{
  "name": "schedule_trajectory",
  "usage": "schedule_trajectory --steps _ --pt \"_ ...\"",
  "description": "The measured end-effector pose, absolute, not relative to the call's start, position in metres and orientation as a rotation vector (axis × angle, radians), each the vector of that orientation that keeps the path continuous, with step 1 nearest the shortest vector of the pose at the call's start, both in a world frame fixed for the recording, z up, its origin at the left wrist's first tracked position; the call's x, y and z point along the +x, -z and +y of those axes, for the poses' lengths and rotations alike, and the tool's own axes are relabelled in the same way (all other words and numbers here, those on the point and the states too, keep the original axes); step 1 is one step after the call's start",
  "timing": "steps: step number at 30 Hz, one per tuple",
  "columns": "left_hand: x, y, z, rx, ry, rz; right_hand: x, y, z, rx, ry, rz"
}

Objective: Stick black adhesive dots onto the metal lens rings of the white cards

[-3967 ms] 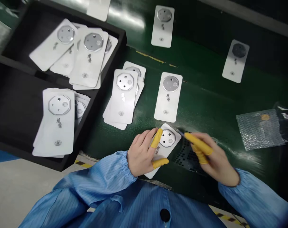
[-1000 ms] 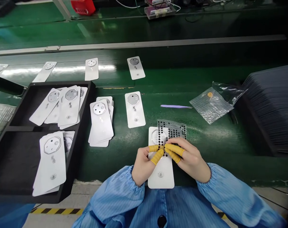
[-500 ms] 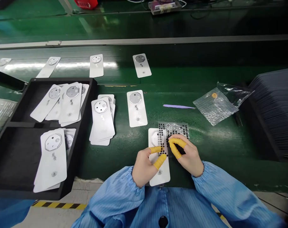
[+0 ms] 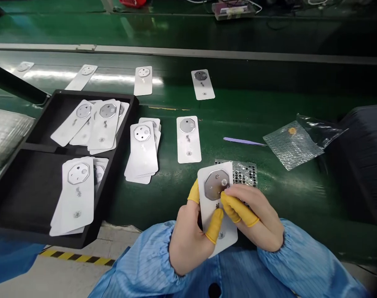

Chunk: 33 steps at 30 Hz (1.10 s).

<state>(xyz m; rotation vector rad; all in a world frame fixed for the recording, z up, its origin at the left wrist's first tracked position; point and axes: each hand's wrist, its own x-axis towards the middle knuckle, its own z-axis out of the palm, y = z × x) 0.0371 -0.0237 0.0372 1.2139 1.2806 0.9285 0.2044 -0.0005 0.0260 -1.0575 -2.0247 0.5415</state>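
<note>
A white phone-back-shaped panel (image 4: 228,240) with a grey octagonal plate near its top is held raised and tilted by my left hand (image 4: 193,240). My left thumb presses on its face, and the other fingers go behind its left edge. My right hand (image 4: 253,215) is closed in a pinch at the lower right of the octagon. Whatever lies between those fingertips is too small or hidden to name. Yellow finger cots cover the working fingers of both hands. Partly behind the panel, a clear sheet of small black dots (image 4: 246,171) lies on the green bench.
Purple tweezers (image 4: 244,141) and a bubble-wrap bag (image 4: 292,145) lie to the right. One similar panel (image 4: 188,142) and a stack of panels (image 4: 142,151) are left of my hands. A black divided tray (image 4: 27,194) holds more, with dark stacked sheets (image 4: 365,153) at far right.
My left hand has left the dotted sheet and taken up the panel, raising and tilting it. My right hand has moved from the sheet to the octagonal plate, still pinched. The view has shifted.
</note>
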Motion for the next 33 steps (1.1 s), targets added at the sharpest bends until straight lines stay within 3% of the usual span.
schedule_trajectory --steps 14,22,29,33 --pt "0.037 -0.03 -0.025 1.359 -0.798 1.398 0.209 -0.031 -0.003 -0.915 -0.191 -2.47" --pt "0.039 -0.025 -0.025 1.388 -0.779 1.296 0.211 -0.019 0.0 -0.746 -0.404 -2.307" --pt "0.041 -0.041 -0.019 0.884 -0.93 0.905 0.213 -0.025 -0.002 -0.928 -0.437 -2.048" --pt "0.04 -0.044 -0.011 0.689 -0.994 0.799 0.206 -0.021 -0.007 -1.205 -0.689 -1.584"
